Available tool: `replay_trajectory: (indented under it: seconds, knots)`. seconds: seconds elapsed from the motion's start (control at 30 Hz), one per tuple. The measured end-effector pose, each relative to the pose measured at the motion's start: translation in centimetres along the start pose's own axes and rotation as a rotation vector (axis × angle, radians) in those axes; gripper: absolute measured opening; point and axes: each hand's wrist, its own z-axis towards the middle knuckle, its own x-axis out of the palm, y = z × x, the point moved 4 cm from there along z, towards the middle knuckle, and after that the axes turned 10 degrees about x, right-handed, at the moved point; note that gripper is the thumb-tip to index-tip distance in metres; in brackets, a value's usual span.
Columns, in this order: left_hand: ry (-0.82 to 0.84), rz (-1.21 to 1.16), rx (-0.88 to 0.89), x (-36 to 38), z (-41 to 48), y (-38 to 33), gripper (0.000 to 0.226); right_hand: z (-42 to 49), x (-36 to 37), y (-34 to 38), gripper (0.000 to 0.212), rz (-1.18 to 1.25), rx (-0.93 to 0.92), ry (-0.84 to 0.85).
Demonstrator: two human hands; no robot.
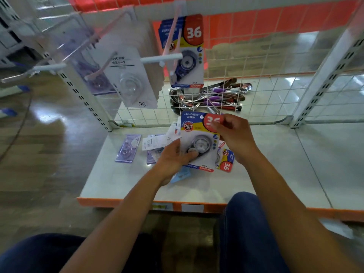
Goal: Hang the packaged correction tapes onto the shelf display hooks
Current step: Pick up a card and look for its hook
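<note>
**Correction tape, lower shelf bay: one pack in hand, not yet hung**

1. Far left, on the shelf (275, 170): a purple pack (128, 148) lay flat, apart from the rest, waiting its turn.
2. Above it: a white-carded pack (131, 79) marked 36 hung from a left hook (102, 56), with other packs blurred behind it. Like appeared to be grouped with like.
3. Centre left, on the shelf: a loose heap of white packs (152, 142), partly hidden by the left hand.
4. Left hand (173, 156): gripped the lower left of the held pack (199, 138), thumb on the clear blister and fingers behind the card. This steadied the bottom end.
5. The held pack, blue, yellow and red, stood upright over the shelf, face to the camera and below the hooks. Its hang hole at the top edge was left uncovered, probably so that it could be lined up with a prong.
6. Above it: a matching pack (189, 56) hung on the centre hook (173, 32), the likely destination.
7. Right hand (232, 134): pinched the top right corner of the held pack over the red 36 patch, placed to guide the top edge upward.
8. Just right of the held pack: another matching pack (226, 160) lay flat, face up.
9. Behind the wire mesh (275, 66): a pile of cutlery (212, 95), no part of this job.
</note>
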Motion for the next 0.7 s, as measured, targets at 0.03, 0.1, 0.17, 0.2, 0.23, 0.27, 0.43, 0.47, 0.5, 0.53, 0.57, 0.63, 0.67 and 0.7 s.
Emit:
replay_trajectory:
  seconds: [0.03,0.1,0.17,0.2,0.23,0.27,0.43,0.47,0.5,0.53,0.57,0.63,0.67,0.7]
  knots:
    - [-0.025,0.014,0.034,-0.1,-0.2,-0.7,0.034,-0.5,0.2,0.7,0.009,0.057,-0.026,0.000]
    - [-0.086,0.039,0.102,-0.4,-0.4,-2.2,0.029,-1.4,0.4,2.5,0.007,0.158,-0.077,0.007]
    - [-0.144,0.068,0.162,-0.7,-0.6,-3.6,0.027,-2.4,0.5,4.4,0.015,0.242,-0.139,0.020]
    - [-0.166,0.072,0.196,-0.9,-0.8,-4.4,0.027,-3.0,0.6,5.4,0.018,0.290,-0.173,0.040]
    - [-0.182,0.070,0.230,-1.0,-1.0,-5.2,0.028,-3.6,0.6,6.3,0.019,0.338,-0.207,0.069]
    - [-0.191,0.065,0.264,-1.1,-1.2,-6.1,0.030,-4.1,0.7,7.2,0.019,0.379,-0.237,0.097]
    - [-0.216,0.105,0.462,-1.6,-2.5,-9.8,0.038,-6.0,0.7,10.4,0.018,0.455,-0.356,0.143]
    - [-0.225,0.126,0.482,-1.8,-2.7,-10.2,0.039,-6.2,0.8,10.7,0.018,0.459,-0.372,0.137]
    - [-0.234,0.143,0.495,-1.9,-2.8,-10.5,0.039,-6.3,0.8,11.0,0.019,0.457,-0.390,0.129]
    - [-0.237,0.150,0.502,-2.0,-2.9,-10.8,0.039,-6.4,0.8,11.3,0.021,0.444,-0.410,0.118]
    - [-0.237,0.145,0.504,-2.1,-2.9,-10.9,0.038,-6.4,0.9,11.6,0.022,0.425,-0.430,0.107]
    - [-0.241,0.118,0.495,-2.3,-2.9,-10.9,0.036,-6.4,1.1,11.9,0.024,0.394,-0.454,0.093]
    - [-0.245,0.107,0.489,-2.4,-2.8,-10.9,0.035,-6.3,1.2,12.0,0.024,0.388,-0.457,0.091]
    - [-0.246,0.104,0.486,-2.5,-2.8,-10.9,0.034,-6.3,1.3,12.0,0.023,0.384,-0.456,0.091]
